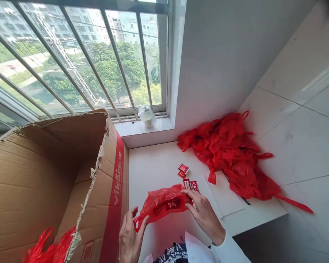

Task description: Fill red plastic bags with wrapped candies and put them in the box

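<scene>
A thin red plastic bag (pixel 159 199) is stretched between my two hands over the white table. At its left end my left hand (pixel 129 233) has the looped handle between thumb and fingers. My right hand (pixel 204 212) grips the bag's right edge, thumb below and fingers above. Inside the bag's mouth lies a small dark red packet (pixel 173 204) with pale print. Just beyond the bag are several small red and white packets, among them one patterned packet (pixel 194 185) and another farther back (pixel 183 168).
To the left stands a large open cardboard box (pixel 98 204) with a red bag (pixel 50 252) inside. A heap of red plastic bags (pixel 230 153) lies at the right, partly over white paper (pixel 224 199). A plastic-wrapped roll (pixel 147 117) rests on the sill of the barred window.
</scene>
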Demonstrator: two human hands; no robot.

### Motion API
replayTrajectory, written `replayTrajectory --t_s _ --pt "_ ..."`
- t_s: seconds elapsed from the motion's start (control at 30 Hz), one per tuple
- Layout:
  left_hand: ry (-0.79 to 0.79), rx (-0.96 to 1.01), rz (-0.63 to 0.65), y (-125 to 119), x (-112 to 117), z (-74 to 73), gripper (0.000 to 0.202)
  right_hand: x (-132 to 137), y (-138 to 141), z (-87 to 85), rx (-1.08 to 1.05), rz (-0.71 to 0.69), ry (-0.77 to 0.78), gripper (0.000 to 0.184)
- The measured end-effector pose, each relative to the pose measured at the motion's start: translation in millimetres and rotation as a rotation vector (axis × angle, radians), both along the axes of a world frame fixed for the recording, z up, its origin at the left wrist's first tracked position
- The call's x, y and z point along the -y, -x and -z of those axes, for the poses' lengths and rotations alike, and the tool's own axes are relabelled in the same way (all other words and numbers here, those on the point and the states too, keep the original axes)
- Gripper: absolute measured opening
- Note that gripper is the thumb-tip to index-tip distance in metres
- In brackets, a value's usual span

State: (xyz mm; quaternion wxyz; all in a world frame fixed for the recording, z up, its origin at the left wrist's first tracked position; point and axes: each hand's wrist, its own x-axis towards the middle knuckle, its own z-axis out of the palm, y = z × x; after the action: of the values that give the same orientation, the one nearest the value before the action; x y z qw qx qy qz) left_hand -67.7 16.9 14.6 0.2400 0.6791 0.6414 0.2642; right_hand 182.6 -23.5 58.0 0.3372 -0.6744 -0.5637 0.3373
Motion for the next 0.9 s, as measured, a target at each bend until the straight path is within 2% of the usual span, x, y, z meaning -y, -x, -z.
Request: replayTrajectory --t_s 0.07,0.17,0.23,0.37,0.43,0.5,0.57,0.6,0.67,0.77,0.83,0.9 --pt "0.013 0.016 0.072 -5 -5 -6.6 0.032 0 -2 -4.3 -0.004 -0.008 -0.023 0.046" --pt "-0.028 0.075 0.129 -18 -11 -17.7 0.026 -2 -4 -8.0 0.004 0.002 -0.065 0.049" --pt "0.008 0.175 0.127 -27 -16 -21.2 0.025 -4 -4 -8.8 0.027 0.021 -0.093 0.049" --pt "0.210 0.504 -0.011 -38 -27 -17.8 0.033 -9 -6 -8.6 0.120 0.066 -0.142 0.046" --pt "0.206 0.563 -0.085 -39 -30 -14.2 0.041 -11 -8 -7.8 0.166 0.082 -0.145 0.044" --pt "0.121 0.436 -0.107 -36 -27 -11.0 0.056 -12 -11 -6.0 0.187 0.077 -0.134 0.043" --pt "0.029 0.180 -0.083 -28 -17 -8.2 0.074 -11 -13 -3.2 0.187 0.056 -0.119 0.043" --pt "0.015 0.059 -0.056 -22 -10 -7.2 0.076 -11 -13 -1.7 0.185 0.046 -0.112 0.043" --pt "0.079 -0.098 0.004 -10 5 -6.7 0.065 -8 -14 1.1 0.185 0.031 -0.100 0.043" --pt "0.273 -0.170 0.093 4 22 -11.4 0.035 -5 -15 2.7 0.204 0.019 -0.092 0.042" --pt "0.268 -0.162 0.148 7 23 -17.4 0.033 -4 -16 1.7 0.229 0.008 -0.099 0.042" --pt "0.174 -0.106 0.184 2 17 -23.0 0.033 -5 -16 -0.5 0.257 -0.016 -0.112 0.041"
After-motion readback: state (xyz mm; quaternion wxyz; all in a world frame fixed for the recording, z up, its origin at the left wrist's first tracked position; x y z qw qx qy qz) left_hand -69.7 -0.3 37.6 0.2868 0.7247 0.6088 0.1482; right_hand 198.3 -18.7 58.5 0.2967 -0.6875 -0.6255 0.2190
